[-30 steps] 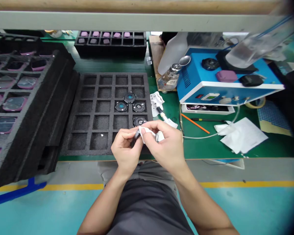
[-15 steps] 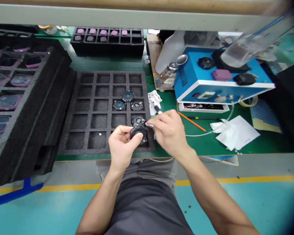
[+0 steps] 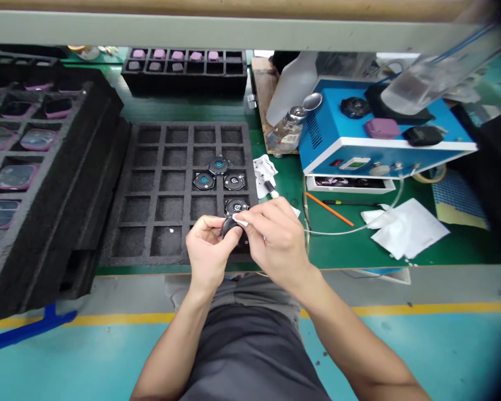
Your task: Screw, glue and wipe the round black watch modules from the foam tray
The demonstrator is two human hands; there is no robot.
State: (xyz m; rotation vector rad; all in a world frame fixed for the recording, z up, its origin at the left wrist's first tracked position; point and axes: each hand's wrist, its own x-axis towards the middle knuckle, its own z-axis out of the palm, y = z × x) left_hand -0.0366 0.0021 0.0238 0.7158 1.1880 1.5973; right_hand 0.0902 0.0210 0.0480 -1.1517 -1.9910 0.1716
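My left hand (image 3: 209, 242) pinches a round black disc (image 3: 229, 226) between thumb and fingers over the lower right of a dark foam tray (image 3: 147, 217). A small white wipe (image 3: 240, 220) is pinched in my right hand (image 3: 278, 234), its tip at the disc's upper edge. Just behind the held disc lies another black disc (image 3: 236, 206) in the tray. Farther back are a disc with a silvery centre (image 3: 234, 181) and two with blue-green centres, one at the left (image 3: 204, 180) and one resting across the dividers (image 3: 218, 165).
Stacked foam trays (image 3: 104, 128) rise at the left. Behind is a foam box (image 3: 183, 83) with purple pieces. A blue machine (image 3: 359, 147), a glass bottle (image 3: 284, 133), an orange stick (image 3: 329, 209), a thin tube (image 3: 350, 231) and white sheets (image 3: 413, 228) are at the right.
My right hand has moved left with the white wipe, which is now at the disc in my left hand. That disc is more covered by fingers. The view has shifted slightly.
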